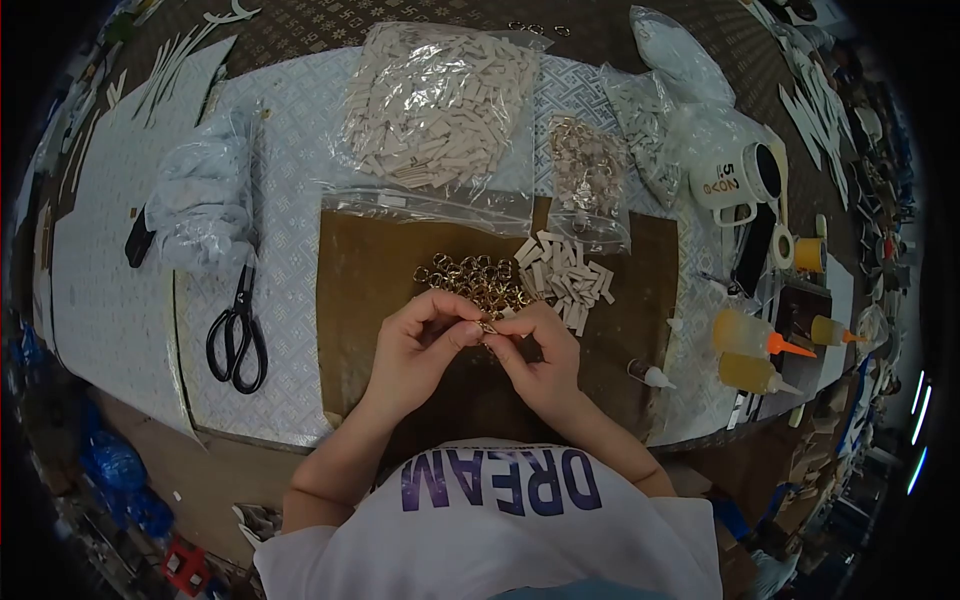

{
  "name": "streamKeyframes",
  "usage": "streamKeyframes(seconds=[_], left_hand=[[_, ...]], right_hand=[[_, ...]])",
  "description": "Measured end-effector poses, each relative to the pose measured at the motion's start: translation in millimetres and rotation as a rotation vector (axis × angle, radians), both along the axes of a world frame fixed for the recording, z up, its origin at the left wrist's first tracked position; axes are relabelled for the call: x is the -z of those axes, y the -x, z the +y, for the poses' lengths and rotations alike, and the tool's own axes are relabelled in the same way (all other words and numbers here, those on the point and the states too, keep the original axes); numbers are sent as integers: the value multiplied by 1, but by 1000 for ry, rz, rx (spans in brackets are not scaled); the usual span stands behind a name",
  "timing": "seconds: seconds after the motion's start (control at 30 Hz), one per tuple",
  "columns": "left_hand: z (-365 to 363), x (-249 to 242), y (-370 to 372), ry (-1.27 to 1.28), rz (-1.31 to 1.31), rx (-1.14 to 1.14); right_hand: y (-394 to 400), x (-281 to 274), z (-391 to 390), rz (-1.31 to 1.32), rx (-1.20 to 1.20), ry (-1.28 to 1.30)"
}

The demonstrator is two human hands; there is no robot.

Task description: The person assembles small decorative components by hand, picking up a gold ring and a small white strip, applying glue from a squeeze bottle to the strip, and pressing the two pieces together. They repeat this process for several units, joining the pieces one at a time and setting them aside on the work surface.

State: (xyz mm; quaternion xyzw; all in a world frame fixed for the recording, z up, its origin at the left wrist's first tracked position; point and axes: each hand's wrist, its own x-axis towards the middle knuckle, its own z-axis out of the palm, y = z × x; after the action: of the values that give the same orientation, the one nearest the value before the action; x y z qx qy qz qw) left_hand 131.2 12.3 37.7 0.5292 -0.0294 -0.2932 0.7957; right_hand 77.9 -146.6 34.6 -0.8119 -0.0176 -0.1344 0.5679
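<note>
The left hand and the right hand, two in all, had thumb and forefinger pinched nearly together on one gold piece, gripped from both sides. It sat between their fingertips; clock directions here run from that point. A heap of rings lay just beyond at 12, dozens of them, too overlapped to count. It touched a heap of strips at 2, dozens again.

At least five bags lay on the cloth: a big bag of strips at 12, a gold-filled bag, a pale-filled bag and a clear bag at 1, a bluish bag at 10. There was one pair of scissors at 9, one mug at 2, and four bottles around 3, two larger, two small.

One brown mat lay under the heaps, over the pale, patterned cloth. Bare floor showed at 8, near a blue bundle. Thin lights glowed just past 3.
</note>
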Motion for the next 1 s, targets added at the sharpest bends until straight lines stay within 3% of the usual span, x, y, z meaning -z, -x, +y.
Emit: streamKeyframes(seconds=[0.3, 0.4, 0.6, 0.73, 0.83, 0.87, 1.0], left_hand=[[0, -4, 2, 52, -84, 47], [-1, -4, 2, 62, -85, 47], [3, -2, 5, -21, -82, 69], [6, -6, 2, -15, -164, 103], [5, -4, 1, -9, -173, 99], [5, -2, 1, -8, -165, 87], [5, -3, -1, 35, -125, 90]], right_hand=[[1, 1, -1, -128, 85, 92], [0, -2, -2, -123, 15, 102], [5, 7, -2, 12, -43, -68], [10, 11, 5, 198, -81, -514], [5, 2, -4, 684, -169, -893], [2, 5, -7, 710, -299, -1103], [3, -6, -4, 781, -324, -1393]])
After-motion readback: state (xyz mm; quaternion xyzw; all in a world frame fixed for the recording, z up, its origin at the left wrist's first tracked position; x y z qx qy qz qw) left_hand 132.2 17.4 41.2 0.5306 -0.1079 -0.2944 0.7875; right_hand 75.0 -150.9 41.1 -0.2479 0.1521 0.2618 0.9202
